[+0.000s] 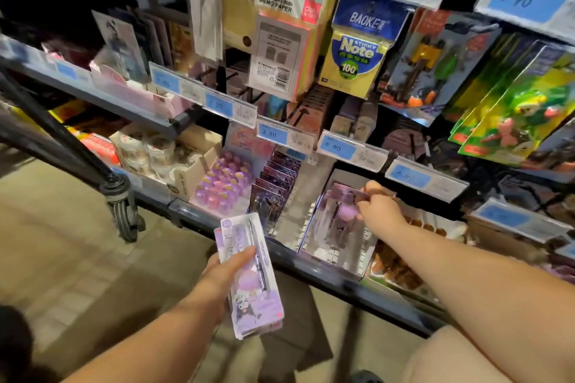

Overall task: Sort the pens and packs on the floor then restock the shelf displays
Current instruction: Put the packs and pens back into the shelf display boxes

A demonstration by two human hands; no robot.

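My left hand (228, 274) grips a small stack of purple pen packs (253, 286) in front of the bottom shelf, thumb across the top pack. My right hand (378, 208) reaches into a clear display box (314, 227) on the low shelf and pinches the top edge of another purple pen pack (340, 214) standing inside it. The packs show a pen and a round purple charm behind clear plastic.
Dark card packs (273, 186) and purple bottles (222, 183) stand left of the display box. A box of tape rolls (161, 155) sits further left. Sticky notes (354, 59) and memo paper (286, 40) hang above. A trolley wheel (123, 211) rests on the floor at left.
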